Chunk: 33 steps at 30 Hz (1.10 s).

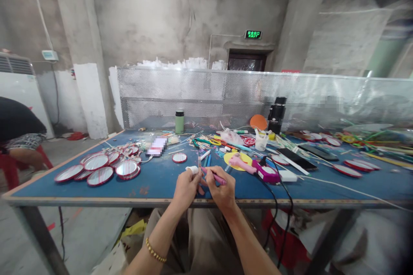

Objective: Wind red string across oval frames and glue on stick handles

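Observation:
My left hand [186,188] is closed near the front edge of the blue table, around something small that I cannot make out. A white band or small roll [192,170] shows at its fingers; I cannot tell whether it is worn or held. Close beside it, my right hand [223,187] is closed in a pen-like grip on a pink pen-shaped tool [220,178], whose tip points toward the left hand. Blue sticks [207,160] lie just beyond the fingers. Farther out is a single round red-rimmed disc [179,157].
Overlapping red-rimmed discs [97,162] lie at left, near a phone [157,146]. At right are a pink glue gun [240,163], a purple box [266,172] with black cables, and a dark tablet [297,159]. A green bottle [180,123] and black flask [277,115] stand behind.

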Available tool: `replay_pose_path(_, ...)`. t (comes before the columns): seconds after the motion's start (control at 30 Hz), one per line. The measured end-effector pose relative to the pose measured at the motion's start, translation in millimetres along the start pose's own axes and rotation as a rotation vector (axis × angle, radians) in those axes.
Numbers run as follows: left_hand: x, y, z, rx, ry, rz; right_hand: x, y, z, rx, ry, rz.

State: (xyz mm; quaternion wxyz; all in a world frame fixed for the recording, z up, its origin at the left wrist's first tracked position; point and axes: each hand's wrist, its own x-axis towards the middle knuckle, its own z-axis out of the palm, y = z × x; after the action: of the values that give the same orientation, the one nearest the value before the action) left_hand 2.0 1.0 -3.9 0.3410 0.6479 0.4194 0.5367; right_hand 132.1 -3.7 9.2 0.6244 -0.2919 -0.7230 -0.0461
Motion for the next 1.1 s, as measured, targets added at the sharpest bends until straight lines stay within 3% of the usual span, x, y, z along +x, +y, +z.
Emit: replay_pose_path(1.1,0.8,-5.5,0.0,0.025,0.0,0.006,-0.5,-0.8,0.0,0.034,0.024,0.014)
